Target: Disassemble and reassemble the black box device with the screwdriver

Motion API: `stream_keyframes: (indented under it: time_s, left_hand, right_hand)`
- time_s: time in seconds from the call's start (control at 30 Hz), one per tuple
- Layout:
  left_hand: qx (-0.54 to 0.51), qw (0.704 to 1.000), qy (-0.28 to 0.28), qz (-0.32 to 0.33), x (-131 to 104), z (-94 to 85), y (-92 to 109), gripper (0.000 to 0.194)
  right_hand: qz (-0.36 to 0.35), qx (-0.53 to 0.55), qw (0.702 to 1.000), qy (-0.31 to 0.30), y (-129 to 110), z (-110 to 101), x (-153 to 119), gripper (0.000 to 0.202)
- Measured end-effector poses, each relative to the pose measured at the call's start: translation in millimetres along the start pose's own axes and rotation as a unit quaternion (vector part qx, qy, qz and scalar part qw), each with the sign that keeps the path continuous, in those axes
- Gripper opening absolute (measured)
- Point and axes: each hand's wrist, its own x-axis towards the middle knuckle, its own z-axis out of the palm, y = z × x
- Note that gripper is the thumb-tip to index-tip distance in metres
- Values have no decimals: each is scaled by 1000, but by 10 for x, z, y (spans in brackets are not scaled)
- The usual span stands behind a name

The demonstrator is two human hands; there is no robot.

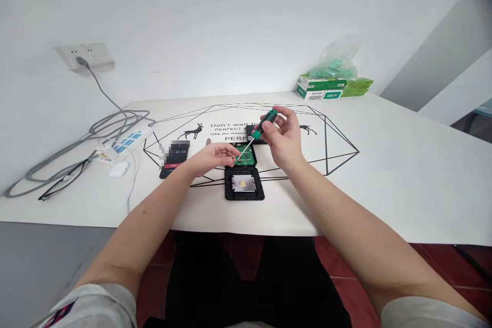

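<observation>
My right hand (283,136) grips a green-and-black screwdriver (265,124). Its thin shaft slants down to the left, with the tip at a green circuit board (246,156) inside a black case. My left hand (215,158) is at the left edge of that board, thumb and fingers drawn together close to the screwdriver tip. Whatever is between those fingers is too small or hidden to make out. Just in front of the board lies the black cover (245,196), inner side up, with a silver metal plate (236,183) and a small yellowish pad (242,183).
A phone (177,156) lies left of my left hand. Farther left are a power strip (130,142), a coiled grey cable (98,125), glasses (65,182) and a white earbud case (119,169). Green-and-white boxes (323,87) with a plastic bag (336,61) stand at the back right.
</observation>
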Motion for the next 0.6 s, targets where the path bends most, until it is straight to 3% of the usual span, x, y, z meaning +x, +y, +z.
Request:
stream_keyframes:
  time_s: [0.3, 0.6]
  left_hand:
    - [14, 999, -23, -29, -19, 15, 39, 37]
    - [28, 999, -14, -36, -17, 0, 17, 38]
  right_hand:
    - [-46, -24, 999, 0, -3, 5, -29, 63]
    - [-37, -19, 999, -5, -3, 29, -33, 66]
